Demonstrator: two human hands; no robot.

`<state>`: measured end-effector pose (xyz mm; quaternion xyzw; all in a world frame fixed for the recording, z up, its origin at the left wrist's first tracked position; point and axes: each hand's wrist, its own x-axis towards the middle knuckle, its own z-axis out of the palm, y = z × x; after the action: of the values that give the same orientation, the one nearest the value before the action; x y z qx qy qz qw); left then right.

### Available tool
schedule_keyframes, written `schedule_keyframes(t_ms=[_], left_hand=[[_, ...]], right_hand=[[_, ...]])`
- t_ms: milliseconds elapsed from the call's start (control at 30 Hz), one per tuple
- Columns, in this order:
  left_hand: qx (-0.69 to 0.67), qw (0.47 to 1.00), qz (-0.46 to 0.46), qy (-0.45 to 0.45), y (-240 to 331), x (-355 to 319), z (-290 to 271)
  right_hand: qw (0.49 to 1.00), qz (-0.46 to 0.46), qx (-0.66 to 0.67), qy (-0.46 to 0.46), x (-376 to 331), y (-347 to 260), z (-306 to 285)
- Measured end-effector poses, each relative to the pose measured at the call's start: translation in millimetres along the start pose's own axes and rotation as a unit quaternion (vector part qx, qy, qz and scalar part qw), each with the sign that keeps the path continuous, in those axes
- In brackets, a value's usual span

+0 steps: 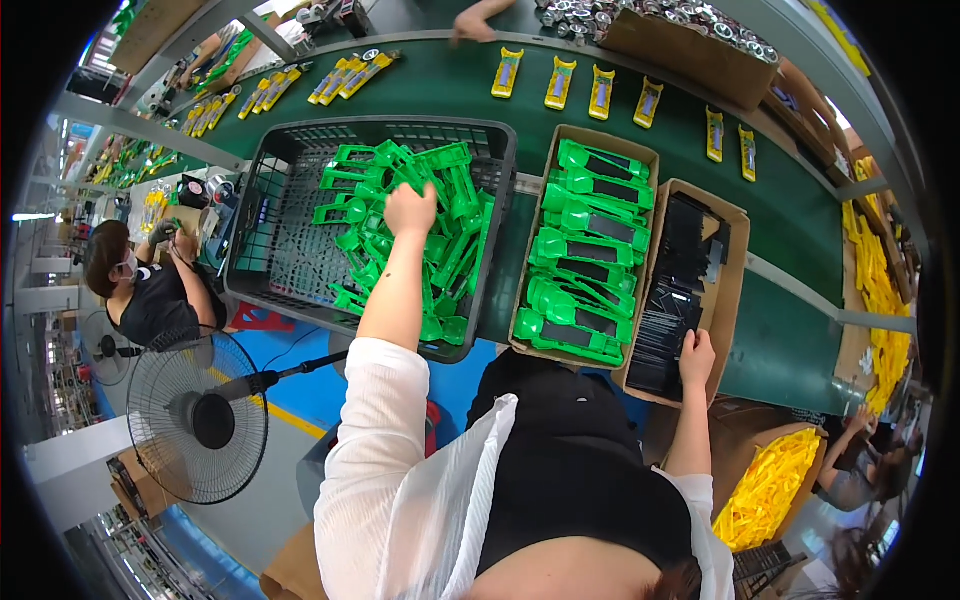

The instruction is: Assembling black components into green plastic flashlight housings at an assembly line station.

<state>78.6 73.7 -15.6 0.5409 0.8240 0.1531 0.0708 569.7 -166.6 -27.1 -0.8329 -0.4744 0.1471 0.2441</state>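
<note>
My left hand (411, 210) reaches into a black plastic crate (290, 225), its fingers closed on a green plastic part (448, 163) in the heap. The loose green parts are frame-like with rounded ends and lie tangled together. At the right, my right hand (697, 358) is over a cardboard box (727, 300) of thin black plastic strips (668, 325). Its fingers are bent together at the strips, and whatever is between them is too small to tell. Between my hands stands another cardboard box (520, 310), filled with a row of green parts (585, 275) that carry black panels.
Yellow pieces (507, 73) lie spaced along the green conveyor belt (430, 85); another person's hand (474, 25) is beyond it. A standing fan (212, 420) and a seated person (150, 280) are at left. Yellow parts (768, 490) fill a box at lower right.
</note>
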Motion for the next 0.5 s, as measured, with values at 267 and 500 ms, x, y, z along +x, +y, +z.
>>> schedule_keyframes(t_ms=[267, 500], left_hand=[[-0.007, 0.98, 0.197, 0.039, -5, -40, -34], [-0.817, 0.368, -0.14, -0.421, 38, -121, -100]], right_hand=[[0.976, 0.06, 0.193, -0.074, -11, -32, -13], [0.95, 0.082, 0.294, -0.065, -23, -34, -21]])
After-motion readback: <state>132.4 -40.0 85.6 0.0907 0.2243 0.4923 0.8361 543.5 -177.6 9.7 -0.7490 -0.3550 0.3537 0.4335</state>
